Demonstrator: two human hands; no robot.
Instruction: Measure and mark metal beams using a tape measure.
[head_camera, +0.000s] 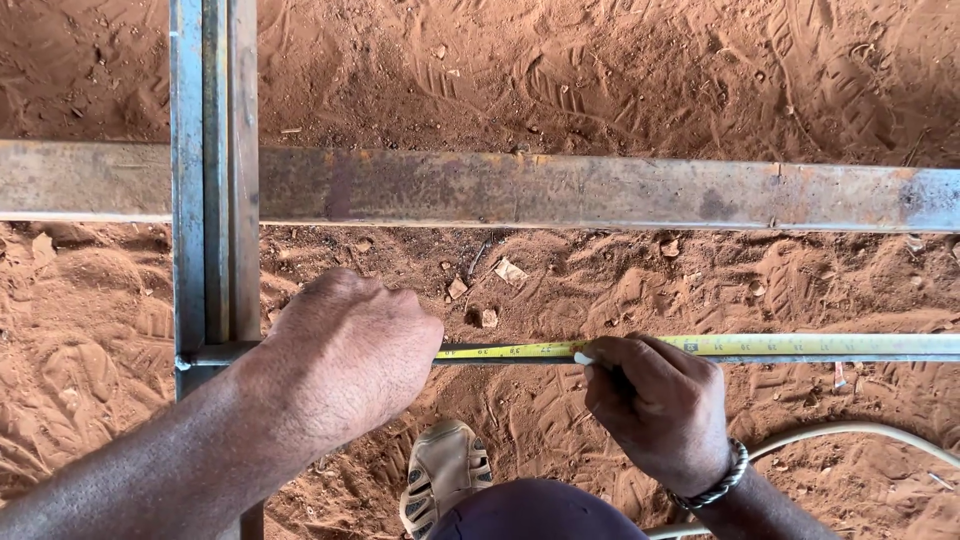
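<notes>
Our left hand (345, 350) clamps the yellow steel measuring tape (700, 346) flat along the thin grey metal bar (850, 357) over the red sandy ground (600, 60), keeping it taut while our right hand (655, 400) pinches a white marker (584, 357) against its edge.

Tape measure (700, 347) end under left hand (345, 350)

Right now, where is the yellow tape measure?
In the head view, the yellow tape measure lies along a thin metal bar, running right from the left hand past the right hand.
</notes>
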